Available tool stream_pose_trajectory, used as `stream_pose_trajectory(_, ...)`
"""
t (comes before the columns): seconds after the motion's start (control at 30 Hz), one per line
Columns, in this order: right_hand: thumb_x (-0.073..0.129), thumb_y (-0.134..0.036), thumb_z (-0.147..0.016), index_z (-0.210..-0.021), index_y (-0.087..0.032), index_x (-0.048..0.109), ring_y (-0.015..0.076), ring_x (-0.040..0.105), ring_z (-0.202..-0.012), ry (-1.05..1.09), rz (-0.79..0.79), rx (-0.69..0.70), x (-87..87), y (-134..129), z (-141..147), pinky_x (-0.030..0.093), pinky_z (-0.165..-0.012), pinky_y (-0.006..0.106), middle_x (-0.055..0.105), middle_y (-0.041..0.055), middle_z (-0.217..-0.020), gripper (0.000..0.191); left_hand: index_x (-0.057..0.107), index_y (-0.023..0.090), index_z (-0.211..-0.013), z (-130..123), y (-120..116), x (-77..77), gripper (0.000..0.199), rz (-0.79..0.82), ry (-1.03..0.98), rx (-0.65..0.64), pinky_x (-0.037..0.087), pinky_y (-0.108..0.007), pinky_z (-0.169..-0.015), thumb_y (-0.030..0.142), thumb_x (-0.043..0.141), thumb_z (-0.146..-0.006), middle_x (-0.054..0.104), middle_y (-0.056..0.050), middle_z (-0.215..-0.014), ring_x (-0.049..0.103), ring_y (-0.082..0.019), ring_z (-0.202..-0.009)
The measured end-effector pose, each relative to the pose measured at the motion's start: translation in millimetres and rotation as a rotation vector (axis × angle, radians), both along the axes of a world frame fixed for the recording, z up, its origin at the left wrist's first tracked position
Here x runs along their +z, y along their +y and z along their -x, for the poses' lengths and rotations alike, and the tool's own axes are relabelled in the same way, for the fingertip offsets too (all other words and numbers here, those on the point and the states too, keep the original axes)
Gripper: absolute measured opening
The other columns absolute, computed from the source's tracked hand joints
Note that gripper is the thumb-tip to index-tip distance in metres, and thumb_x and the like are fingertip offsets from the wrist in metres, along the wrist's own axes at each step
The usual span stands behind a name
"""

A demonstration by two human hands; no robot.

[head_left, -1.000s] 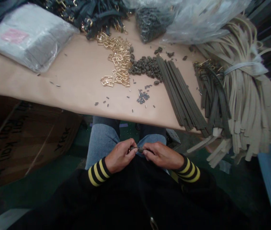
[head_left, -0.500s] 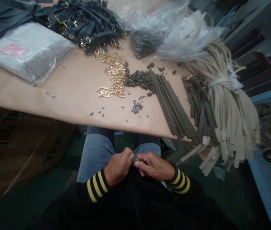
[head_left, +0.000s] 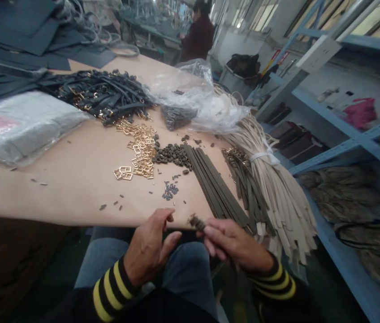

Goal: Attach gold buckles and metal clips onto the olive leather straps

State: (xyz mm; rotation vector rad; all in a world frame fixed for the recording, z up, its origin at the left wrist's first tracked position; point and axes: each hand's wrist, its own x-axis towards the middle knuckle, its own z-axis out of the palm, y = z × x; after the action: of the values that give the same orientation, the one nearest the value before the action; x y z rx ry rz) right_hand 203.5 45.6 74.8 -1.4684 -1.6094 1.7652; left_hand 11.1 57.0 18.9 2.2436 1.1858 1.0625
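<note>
My right hand (head_left: 235, 242) pinches a short olive strap end with a buckle (head_left: 196, 222), slightly blurred, over the table's front edge; the rest of the strap is hidden. Nothing is in my left hand (head_left: 149, 249), its thumb and fingers apart, beside that edge. Beyond the hands lie small dark metal clips (head_left: 170, 190). Behind those are a heap of olive strap loops (head_left: 171, 154) and gold rectangular buckles (head_left: 143, 154). Long olive straps (head_left: 213, 184) lie side by side, near my right hand.
Finished-looking olive straps (head_left: 247, 175) and a tied bundle of beige strips (head_left: 280, 193) hang over the right edge. Black buckled straps (head_left: 102, 94), a plastic-wrapped packet (head_left: 25, 125) and clear bags (head_left: 206, 107) lie farther back. Blue shelving (head_left: 334, 152) stands right; a person (head_left: 198, 33) is behind.
My hands have come apart and risen toward the table edge. The left has let go and opened; the right keeps the strap. The view has tilted up, showing more of the room.
</note>
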Motion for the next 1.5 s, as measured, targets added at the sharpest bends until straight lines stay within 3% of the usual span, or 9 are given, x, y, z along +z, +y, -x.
stream_pose_trajectory(0.13,0.039,-0.038,-0.081,-0.08,-0.015,0.049,0.0067,0.042,-0.04,-0.283,-0.228,-0.222,26.6,59,-53,0.036,-0.038,0.017,0.052,-0.0021,-0.06,0.025,0.045,0.013,-0.091,7,41,-3.9,0.016,-0.164,0.165,0.154,0.046,-0.03,-0.063,0.024,0.038,-0.082,0.054,-0.007,-0.076,0.053,-0.018,-0.071)
stream_pose_trajectory(0.3,0.042,-0.014,-0.077,-0.075,-0.01,0.056,0.0197,0.057,-0.074,-1.076,-0.591,-0.309,21.4,124,-97,0.043,-0.067,0.03,0.061,0.0129,-0.079,0.015,0.049,0.014,-0.084,9,61,-20.7,0.013,-0.187,0.366,0.207,0.045,-0.03,-0.063,0.021,0.038,-0.082,0.054,-0.006,-0.071,0.051,-0.019,-0.07)
stream_pose_trajectory(0.43,0.047,-0.017,-0.077,-0.092,-0.012,0.058,0.0215,0.055,-0.089,-1.089,-0.652,-0.258,-6.3,144,-91,0.038,-0.078,0.03,0.062,0.0127,-0.092,0.02,0.049,0.014,-0.084,8,59,-21.2,0.014,-0.217,0.356,0.205,0.044,-0.03,-0.061,0.021,0.037,-0.082,0.055,-0.006,-0.07,0.051,-0.018,-0.068)
stream_pose_trajectory(0.63,0.055,-0.022,-0.072,-0.077,-0.013,0.062,0.0163,0.057,-0.072,-0.987,-0.566,-0.185,-49.1,165,-74,0.039,-0.066,0.024,0.064,0.0073,-0.075,0.012,0.05,0.014,-0.08,7,60,-18.1,0.014,-0.2,0.347,0.186,0.043,-0.03,-0.061,0.019,0.037,-0.082,0.055,-0.006,-0.069,0.05,-0.018,-0.067)
stream_pose_trajectory(0.77,0.053,-0.02,-0.071,-0.064,-0.012,0.058,0.0131,0.053,-0.06,-0.891,-0.531,-0.175,-53.4,173,-80,0.039,-0.056,0.022,0.059,0.0033,-0.061,0.012,0.051,0.014,-0.08,7,59,-18.9,0.014,-0.197,0.341,0.181,0.043,-0.03,-0.061,0.018,0.037,-0.082,0.055,-0.006,-0.068,0.05,-0.019,-0.066)
stream_pose_trajectory(0.97,0.043,-0.019,-0.076,-0.066,-0.014,0.047,0.0113,0.054,-0.058,-0.694,-0.536,-0.257,-7.9,140,-55,0.042,-0.054,0.022,0.058,0.0027,-0.064,0.011,0.05,0.014,-0.082,10,60,-20.1,0.014,-0.158,0.26,0.177,0.043,-0.03,-0.063,0.022,0.038,-0.081,0.054,-0.006,-0.069,0.05,-0.018,-0.068)
stream_pose_trajectory(1.1,0.045,-0.023,-0.075,-0.073,-0.016,0.042,0.0086,0.053,-0.047,-0.158,-0.27,-0.117,20.1,79,-9,0.043,-0.044,0.02,0.056,-0.0015,-0.061,0.007,0.046,0.013,-0.093,10,46,-10.3,0.023,0.13,-0.107,0.169,0.042,-0.025,-0.055,0.031,0.038,-0.082,0.051,-0.001,-0.065,0.049,-0.013,-0.058)
stream_pose_trajectory(1.27,0.05,-0.026,-0.073,-0.073,-0.015,0.044,0.0055,0.049,-0.044,0.127,0.136,-0.027,-12.1,12,35,0.04,-0.042,0.017,0.055,-0.0018,-0.063,0.012,0.046,0.016,-0.071,7,7,-2.0,0.024,0.718,-0.464,0.1,0.031,-0.017,-0.04,0.036,0.039,-0.081,0.042,0.006,-0.05,0.037,-0.006,-0.042)
stream_pose_trajectory(1.5,0.057,-0.029,-0.068,-0.081,-0.013,0.054,0.0068,0.049,-0.046,0.206,0.221,-0.186,-51.7,-23,50,0.038,-0.045,0.018,0.052,-0.0041,-0.054,0.021,0.041,0.016,-0.067,12,-27,-13.7,0.029,1.122,-0.765,0.162,0.02,-0.014,-0.033,0.043,0.051,-0.072,0.037,0.01,-0.043,0.026,-0.002,-0.033)
